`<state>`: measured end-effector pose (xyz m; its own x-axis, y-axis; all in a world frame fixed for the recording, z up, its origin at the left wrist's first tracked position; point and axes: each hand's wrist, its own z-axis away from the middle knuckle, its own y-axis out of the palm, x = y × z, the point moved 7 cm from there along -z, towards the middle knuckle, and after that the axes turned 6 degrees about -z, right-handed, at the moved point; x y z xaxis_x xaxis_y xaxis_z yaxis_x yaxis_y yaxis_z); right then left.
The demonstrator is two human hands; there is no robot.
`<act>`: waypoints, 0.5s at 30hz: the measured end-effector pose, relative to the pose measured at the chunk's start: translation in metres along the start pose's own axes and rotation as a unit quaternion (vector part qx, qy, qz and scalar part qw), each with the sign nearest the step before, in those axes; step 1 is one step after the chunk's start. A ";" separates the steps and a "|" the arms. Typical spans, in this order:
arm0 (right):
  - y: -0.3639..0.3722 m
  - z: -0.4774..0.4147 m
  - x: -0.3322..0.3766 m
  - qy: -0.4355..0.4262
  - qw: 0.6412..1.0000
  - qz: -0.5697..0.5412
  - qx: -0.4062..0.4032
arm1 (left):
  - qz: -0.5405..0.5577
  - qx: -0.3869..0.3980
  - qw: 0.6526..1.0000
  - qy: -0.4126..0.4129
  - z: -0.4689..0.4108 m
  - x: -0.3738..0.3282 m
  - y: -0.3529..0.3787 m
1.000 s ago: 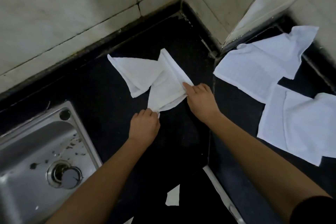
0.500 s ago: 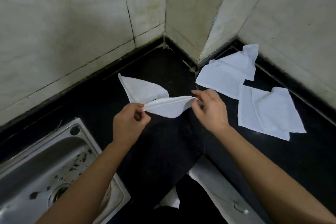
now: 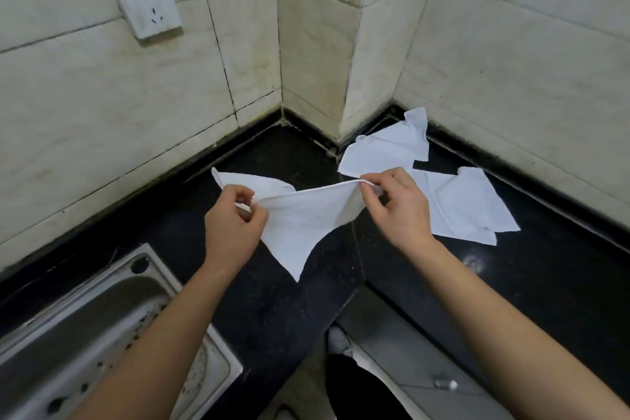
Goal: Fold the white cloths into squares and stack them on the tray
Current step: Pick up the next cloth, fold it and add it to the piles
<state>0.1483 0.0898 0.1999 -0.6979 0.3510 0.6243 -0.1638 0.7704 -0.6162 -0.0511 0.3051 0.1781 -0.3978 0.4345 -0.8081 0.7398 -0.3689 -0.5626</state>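
Note:
A white cloth (image 3: 305,225) hangs in the air above the black countertop (image 3: 283,310), stretched between my hands, its lower corner pointing down. My left hand (image 3: 231,228) pinches its left end and my right hand (image 3: 397,208) pinches its right end. Behind my left hand another white cloth (image 3: 252,181) lies on the counter. To the right, by the wall, two more white cloths lie flat: one (image 3: 385,152) in the corner and one (image 3: 467,206) partly under it. No tray is in view.
A steel sink (image 3: 85,334) sits at the lower left. Tiled walls close the counter at the back and right, with a wall socket (image 3: 146,3) at the upper left. The counter's front edge drops off at the lower middle.
Both hands have lifted the cloth off the counter and drawn it taut between them. It now hangs open, and the view has tilted up toward the wall.

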 end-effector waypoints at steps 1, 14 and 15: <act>0.001 -0.001 -0.005 0.015 1.000 -0.002 0.011 | -0.008 0.011 1.000 -0.006 -0.001 0.001 0.004; -0.004 -0.027 -0.031 0.073 0.996 -0.035 0.047 | -0.140 -0.041 0.979 0.140 -0.020 -0.034 0.018; -0.001 -0.015 -0.035 0.070 0.995 -0.028 0.063 | -0.180 -0.050 0.968 0.166 -0.009 -0.028 0.020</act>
<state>0.1830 0.0847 0.1859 -0.5832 0.3868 0.7143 -0.2919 0.7208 -0.6286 -0.0205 0.2931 0.1908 -0.4561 0.7662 -0.4528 0.6404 -0.0708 -0.7648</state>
